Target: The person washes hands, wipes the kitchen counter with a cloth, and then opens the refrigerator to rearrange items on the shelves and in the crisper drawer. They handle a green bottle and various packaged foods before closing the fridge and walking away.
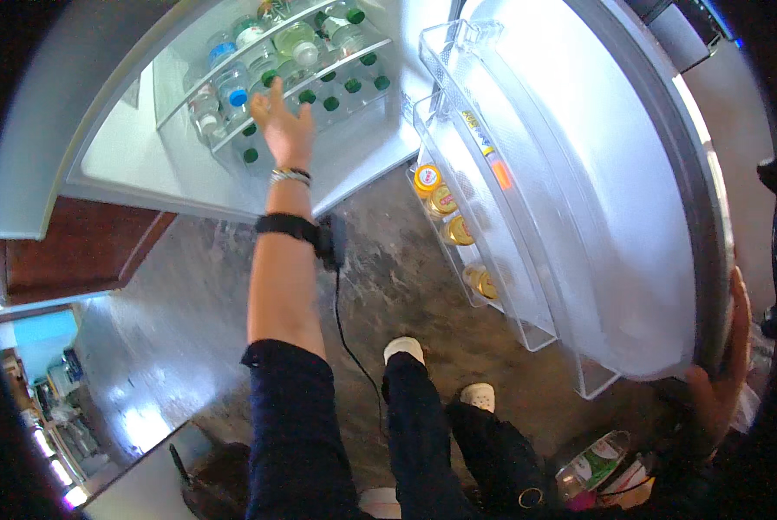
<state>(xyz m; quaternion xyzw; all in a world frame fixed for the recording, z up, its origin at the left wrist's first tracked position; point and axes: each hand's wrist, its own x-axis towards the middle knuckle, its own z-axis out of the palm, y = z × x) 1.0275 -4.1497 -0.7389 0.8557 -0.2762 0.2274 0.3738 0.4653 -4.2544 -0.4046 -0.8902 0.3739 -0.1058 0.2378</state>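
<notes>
My left hand (286, 127) reaches into the open refrigerator (128, 162), fingers spread and nothing held. Its fingertips overlap the view of a green bottle cap (269, 78); whether they touch cannot be told. Close by lie a clear bottle with a blue cap (237, 97) and a bottle of pale yellow liquid (295, 42). Several green-capped clear bottles (331, 103) lie below, caps facing out. At the far right my right hand (720, 383) grips the lower edge of the refrigerator door (629, 260), thumb on the inner side and fingers outside.
Clear door bins (525, 247) project from the door, with gold-lidded jars (457, 229) and an orange-labelled item (501, 174). A black cable (349, 344) hangs from the wrist device (330, 242). A brown cabinet (83, 247) stands left; bottles and packages (600, 461) sit lower right.
</notes>
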